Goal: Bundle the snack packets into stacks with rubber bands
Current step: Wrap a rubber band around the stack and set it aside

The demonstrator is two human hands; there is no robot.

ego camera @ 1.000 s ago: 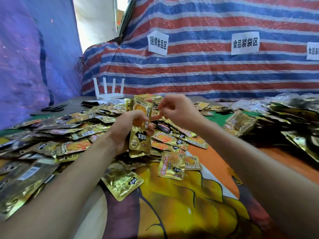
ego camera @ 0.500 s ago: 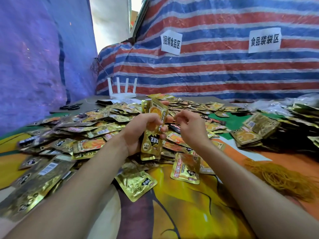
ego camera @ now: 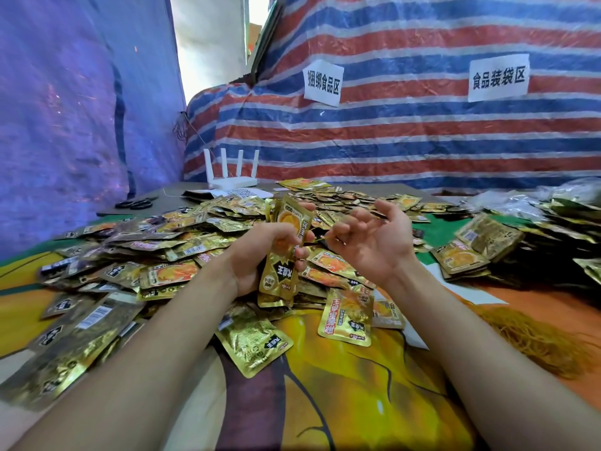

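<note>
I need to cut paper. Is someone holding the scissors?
No, the scissors lie on the table at the far left, untouched.

Single view, head-worn, wide-angle. Faces forward, tilted down over the cloth-covered table (ego camera: 357, 402). Left hand (ego camera: 257, 258) and right hand (ego camera: 380, 249) sit mid-frame, close to the lens. Beyond the fingers (ego camera: 341, 227): packet heap (ego camera: 182, 242), then striped tarp (ego camera: 390, 141), farther off. Left of the fingers: blue tarp (ego camera: 65, 125). Lines bow toward the frame edges.
</note>
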